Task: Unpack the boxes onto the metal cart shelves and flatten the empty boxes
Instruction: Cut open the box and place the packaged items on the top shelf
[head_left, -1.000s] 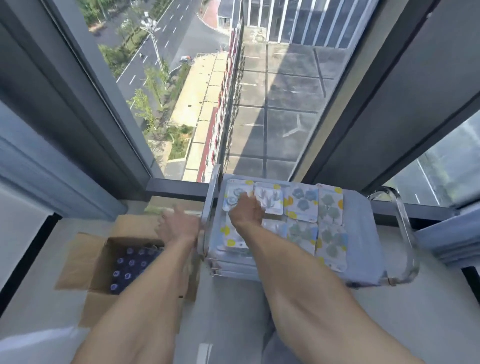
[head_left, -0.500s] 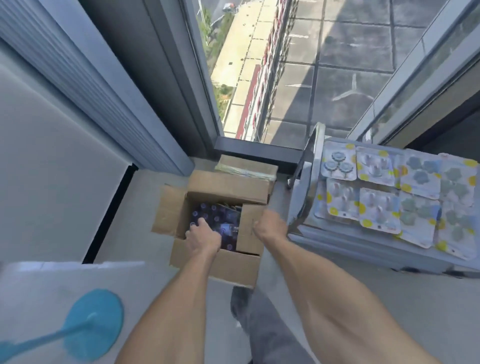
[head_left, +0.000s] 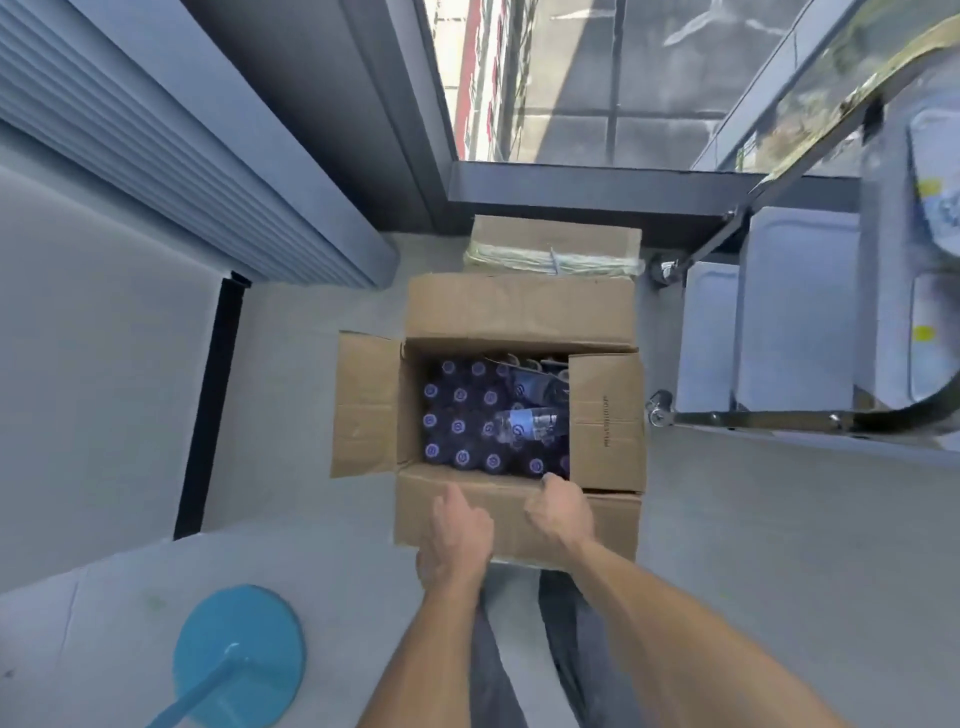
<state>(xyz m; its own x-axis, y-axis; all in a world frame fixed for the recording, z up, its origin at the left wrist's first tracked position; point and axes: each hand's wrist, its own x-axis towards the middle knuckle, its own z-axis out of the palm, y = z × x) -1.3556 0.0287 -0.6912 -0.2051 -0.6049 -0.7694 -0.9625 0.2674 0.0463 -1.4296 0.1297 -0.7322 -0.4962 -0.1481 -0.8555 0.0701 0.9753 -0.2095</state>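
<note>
An open cardboard box (head_left: 519, 312) sits on the floor with its flaps spread. Inside stand several dark bottles with purple caps (head_left: 460, 426), and one clear bottle (head_left: 527, 423) lies on top of them. My left hand (head_left: 457, 535) rests over the near flap, fingers apart, holding nothing. My right hand (head_left: 561, 512) curls over the near rim of the box, beside the caps. The metal cart (head_left: 795, 312) stands to the right, its lower shelves bare and its top shelf, with packets, cut off at the edge.
A second, taped cardboard box (head_left: 553, 244) lies behind the open one, against the window sill. A blue round stand base (head_left: 239, 652) sits at the lower left. A grey wall and window frame close in the left and far side.
The view has swung down from the cart top to the box. My right hand left the packets on the cart and came to the box rim; my left hand drew back to the near flap.
</note>
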